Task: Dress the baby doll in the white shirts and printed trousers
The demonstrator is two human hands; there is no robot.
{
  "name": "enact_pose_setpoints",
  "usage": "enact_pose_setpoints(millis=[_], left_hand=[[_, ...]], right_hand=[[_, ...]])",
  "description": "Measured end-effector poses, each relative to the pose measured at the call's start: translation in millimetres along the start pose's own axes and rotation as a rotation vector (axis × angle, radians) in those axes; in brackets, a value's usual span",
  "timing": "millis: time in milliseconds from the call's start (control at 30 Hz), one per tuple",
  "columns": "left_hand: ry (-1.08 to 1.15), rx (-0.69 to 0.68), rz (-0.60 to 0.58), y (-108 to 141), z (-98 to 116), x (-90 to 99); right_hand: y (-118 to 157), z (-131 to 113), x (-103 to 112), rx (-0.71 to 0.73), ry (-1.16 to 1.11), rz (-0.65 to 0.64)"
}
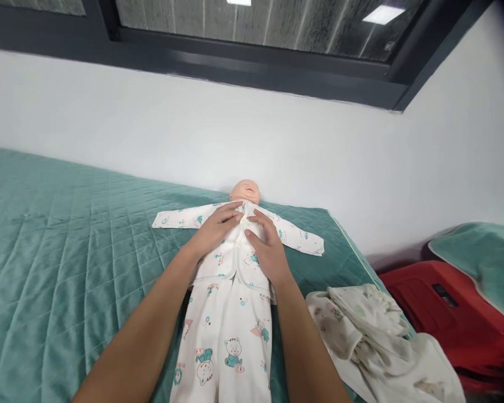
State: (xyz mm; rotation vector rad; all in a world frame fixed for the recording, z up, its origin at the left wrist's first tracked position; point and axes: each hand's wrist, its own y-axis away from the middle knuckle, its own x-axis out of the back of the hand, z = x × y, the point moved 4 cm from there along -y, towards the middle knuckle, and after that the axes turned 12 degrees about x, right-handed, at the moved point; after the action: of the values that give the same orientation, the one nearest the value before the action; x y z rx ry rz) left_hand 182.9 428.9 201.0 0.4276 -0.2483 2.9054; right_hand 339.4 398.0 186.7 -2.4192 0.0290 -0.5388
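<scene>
A baby doll (246,191) lies on its back, its head toward the wall. It wears a white printed jacket (252,271) with buttons down the front, both sleeves stretched out sideways, and matching white trousers (231,347). My left hand (220,226) rests on the doll's chest left of the button line, fingers apart and holding nothing. On the right side of the chest lies my right hand (269,240), its fingers spread over the jacket near the upper buttons, with nothing held in it.
A green quilted cover (67,252) lies under the doll. Crumpled white printed cloth (378,336) sits at the right edge. Beyond it is a red plastic stool or chair (445,313) with green fabric (483,260) over it. A white wall (185,129) and dark window frame (256,67) stand behind.
</scene>
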Motion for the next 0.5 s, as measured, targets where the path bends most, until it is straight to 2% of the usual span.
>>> enact_pose_setpoints(millis=[267,500], left_hand=[[0.025,0.034,-0.019,-7.2,-3.8,-0.1],[-0.051,0.0,0.022,-8.4,3.8,-3.5]], right_hand=[[-5.6,-2.4,-1.0,0.007,0.044,-0.02],[-3.1,1.6,-0.5,-0.071,-0.016,0.053]])
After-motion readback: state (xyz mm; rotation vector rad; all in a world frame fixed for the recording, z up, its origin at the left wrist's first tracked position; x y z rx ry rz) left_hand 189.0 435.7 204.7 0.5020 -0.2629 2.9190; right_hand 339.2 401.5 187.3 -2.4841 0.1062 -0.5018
